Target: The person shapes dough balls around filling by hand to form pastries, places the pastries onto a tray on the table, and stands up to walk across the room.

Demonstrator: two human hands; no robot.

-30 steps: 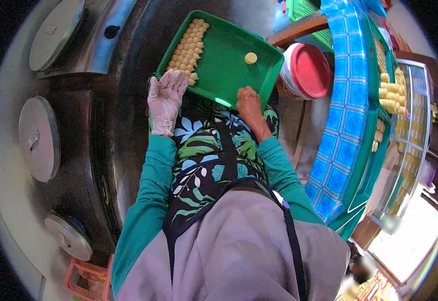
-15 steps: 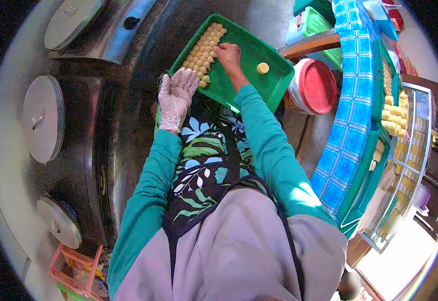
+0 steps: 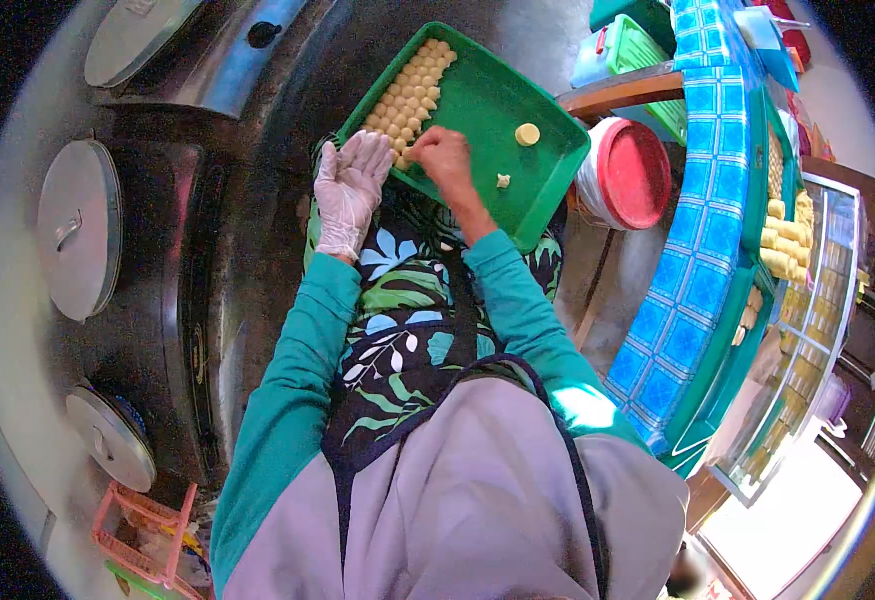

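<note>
A green tray (image 3: 477,70) lies across my lap, with rows of small pale dough balls (image 3: 412,95) packed along its left side. My left hand (image 3: 349,190), in a clear glove, is held palm up with fingers stretched beside the tray's near left corner; nothing lies in it. My bare right hand (image 3: 443,165) reaches over the tray, fingertips pinched at a dough ball (image 3: 400,160) at the near end of the rows. Farther right in the tray sit a larger round dough piece (image 3: 527,134) and a small, uneven dough bit (image 3: 503,181).
Right of the tray stands a white bucket with a red lid (image 3: 635,172). Beyond it runs a table edge with a blue checked cover (image 3: 692,240), bearing trays and stacked yellow rolls (image 3: 785,245). Dark equipment with round metal lids (image 3: 79,230) lines the left.
My right hand has moved down and left along the rows to their near end. The small dough bit now shows where my right forearm was. My left hand stays open.
</note>
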